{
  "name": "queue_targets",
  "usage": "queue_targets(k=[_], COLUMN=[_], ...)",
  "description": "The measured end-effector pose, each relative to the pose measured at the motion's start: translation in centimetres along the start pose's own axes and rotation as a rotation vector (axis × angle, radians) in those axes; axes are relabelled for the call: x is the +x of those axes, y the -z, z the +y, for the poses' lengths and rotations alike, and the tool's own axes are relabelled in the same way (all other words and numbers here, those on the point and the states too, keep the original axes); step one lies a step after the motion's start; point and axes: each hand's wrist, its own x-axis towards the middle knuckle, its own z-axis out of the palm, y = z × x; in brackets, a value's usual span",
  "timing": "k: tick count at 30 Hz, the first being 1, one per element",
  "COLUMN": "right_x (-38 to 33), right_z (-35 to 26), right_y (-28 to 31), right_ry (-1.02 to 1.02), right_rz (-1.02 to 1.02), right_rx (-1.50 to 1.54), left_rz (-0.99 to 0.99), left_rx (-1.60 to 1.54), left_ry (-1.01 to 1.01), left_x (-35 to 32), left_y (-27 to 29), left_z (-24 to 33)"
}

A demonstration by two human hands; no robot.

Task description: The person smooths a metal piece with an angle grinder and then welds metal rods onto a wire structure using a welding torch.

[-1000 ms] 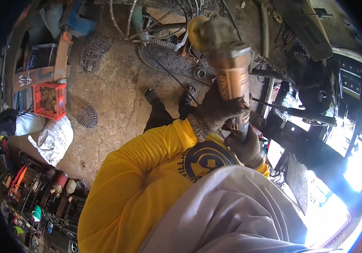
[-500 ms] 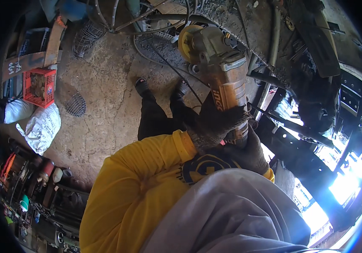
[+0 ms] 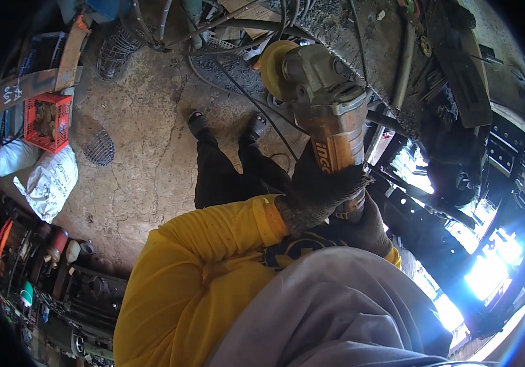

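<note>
An orange-brown angle grinder (image 3: 336, 131) with a dull metal gear head points away from me. Its yellow disc (image 3: 273, 70) sits at the far left of the head; whether it spins cannot be told. My left hand (image 3: 323, 186), in a dark worn glove, wraps round the grinder's body from the left. Lower down, my right hand (image 3: 369, 229), gloved too, closes round the rear end of the tool, with its fingers partly hidden. The disc appears above the floor, and I cannot tell whether it touches anything.
Metal bars and frames (image 3: 446, 202) crowd the right side, with bright light between them. Cables and hoses (image 3: 244, 37) cross the floor ahead. At left stand a red crate (image 3: 48, 122), a white sack (image 3: 51, 183) and wire baskets (image 3: 99, 148). A cluttered bench (image 3: 60, 269) lies at lower left.
The grinder, in both hands, has shifted slightly right and nearer in the picture. The floor and the crate have slid a little left as the view turned. Both hands keep their hold.
</note>
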Motion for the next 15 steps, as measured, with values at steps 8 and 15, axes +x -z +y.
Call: queue_targets(k=[8,15], right_x=[0.2,0.3], right_z=[0.1,0.9], right_y=[0.6,1.2], right_ry=[-0.088,-0.076], right_rz=[0.025,0.015], right_rx=[-0.03,-0.031], left_rz=[-0.007,0.011], left_rx=[0.034,0.347], left_ry=[-0.043,-0.158], left_x=[0.5,0.4], left_y=[0.0,0.3], left_z=[-0.5,-0.6])
